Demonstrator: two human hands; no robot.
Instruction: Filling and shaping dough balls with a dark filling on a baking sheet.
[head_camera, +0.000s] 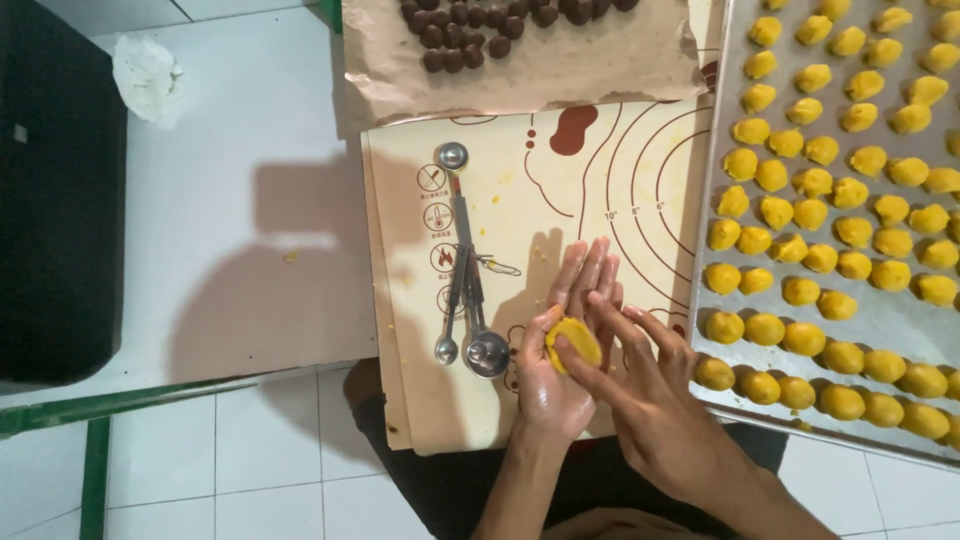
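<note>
While a flattened disc of yellow dough (573, 342) lies low of centre in the frame, cupped in the open left hand (560, 340), the right hand (640, 385) presses its fingertips on it, gripping nothing, likely to shape it in the palm. Beneath lies a cream baking mat (560, 185) printed with brown rings and small round icons, measuring spoons (466, 280) at left. Rows of dough balls (830, 200) fill the metal tray (722, 100) at right; dark balls (480, 25) sit on brown paper (560, 75) above.
</note>
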